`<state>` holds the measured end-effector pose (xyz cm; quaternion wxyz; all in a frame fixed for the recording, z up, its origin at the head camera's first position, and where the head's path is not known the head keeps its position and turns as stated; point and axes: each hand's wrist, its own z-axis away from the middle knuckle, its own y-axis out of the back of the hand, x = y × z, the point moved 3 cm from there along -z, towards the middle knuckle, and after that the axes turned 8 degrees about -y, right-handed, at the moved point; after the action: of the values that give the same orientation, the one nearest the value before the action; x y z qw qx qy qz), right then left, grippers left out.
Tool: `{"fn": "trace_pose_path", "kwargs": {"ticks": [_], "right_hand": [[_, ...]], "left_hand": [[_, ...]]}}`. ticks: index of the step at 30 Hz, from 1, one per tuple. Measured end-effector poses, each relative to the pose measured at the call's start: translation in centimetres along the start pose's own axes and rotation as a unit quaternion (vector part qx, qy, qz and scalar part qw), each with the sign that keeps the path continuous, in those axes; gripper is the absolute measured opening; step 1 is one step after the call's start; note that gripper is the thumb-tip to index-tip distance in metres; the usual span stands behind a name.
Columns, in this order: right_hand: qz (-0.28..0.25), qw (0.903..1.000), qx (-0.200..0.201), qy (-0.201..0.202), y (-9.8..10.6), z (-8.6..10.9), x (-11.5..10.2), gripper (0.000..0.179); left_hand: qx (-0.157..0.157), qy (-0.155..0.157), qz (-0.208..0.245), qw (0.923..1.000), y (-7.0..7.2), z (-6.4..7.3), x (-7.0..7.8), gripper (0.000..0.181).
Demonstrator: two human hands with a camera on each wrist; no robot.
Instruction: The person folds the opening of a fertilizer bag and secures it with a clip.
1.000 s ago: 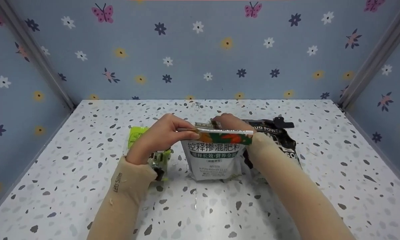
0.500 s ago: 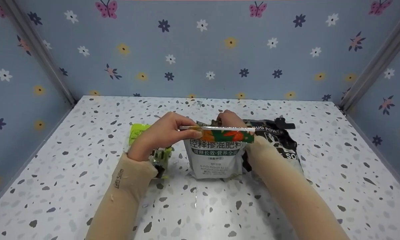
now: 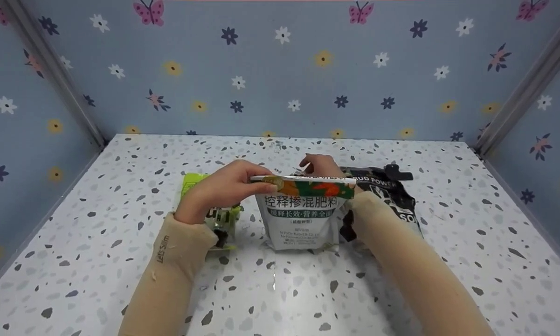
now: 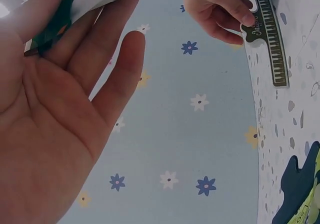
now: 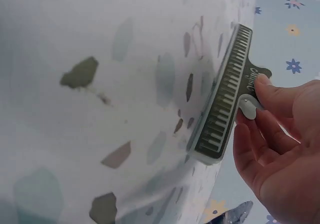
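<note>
A white fertilizer bag (image 3: 300, 231) stands upright at the middle of the table, its green and orange top folded over into a flat band. My left hand (image 3: 226, 189) pinches the left end of that fold between thumb and fingers. Behind the bag, my right hand (image 3: 324, 165) holds a bag clip by its handles; the fold hides the clip in the head view. The right wrist view shows this long dark clip (image 5: 225, 99), with piano keys printed along it, pinched between thumb and fingers. In the left wrist view the clip (image 4: 272, 44) is apart from the bag.
A yellow-green packet (image 3: 193, 182) lies to the left, partly behind my left hand. To the right, a black bag (image 3: 389, 193) bears a black clip (image 3: 398, 172) at its top. Patterned blue panels (image 3: 280, 70) bound the speckled table (image 3: 280, 298) at back and sides.
The piano-key clip, visible behind the fold a second ago, has dropped out of the head view behind the bag. The left hand keeps its grip on the fold.
</note>
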<state>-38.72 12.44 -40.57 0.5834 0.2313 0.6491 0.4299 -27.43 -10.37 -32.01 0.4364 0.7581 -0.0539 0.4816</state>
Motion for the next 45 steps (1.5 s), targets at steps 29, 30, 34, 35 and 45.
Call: {"fn": "trace_pose_path", "kwargs": {"ticks": [29, 30, 34, 35, 45], "right_hand": [[-0.146, 0.9890, 0.017, 0.012, 8.2, 6.8, -4.8, 0.024], [-0.151, 0.9883, 0.019, 0.013, 8.6, 7.3, -4.9, 0.024], [-0.166, 0.9855, 0.031, 0.010, 9.7, 8.5, -5.5, 0.021], [-0.169, 0.9848, 0.036, 0.012, 9.9, 8.8, -5.6, 0.020], [-0.179, 0.9792, 0.072, 0.062, 10.8, 10.2, -7.4, 0.016]], "left_hand": [[-0.009, 0.038, -0.009, 0.9992, 0.2, 0.3, -0.4, 0.026], [-0.010, 0.036, -0.009, 0.9993, 0.2, 0.3, -0.3, 0.027], [-0.016, 0.030, -0.014, 0.9993, 0.2, 0.3, -0.3, 0.028], [-0.016, 0.030, -0.015, 0.9993, 0.2, 0.3, -0.3, 0.028], [-0.009, 0.026, -0.015, 0.9995, 0.1, 0.1, -0.4, 0.023]]}}
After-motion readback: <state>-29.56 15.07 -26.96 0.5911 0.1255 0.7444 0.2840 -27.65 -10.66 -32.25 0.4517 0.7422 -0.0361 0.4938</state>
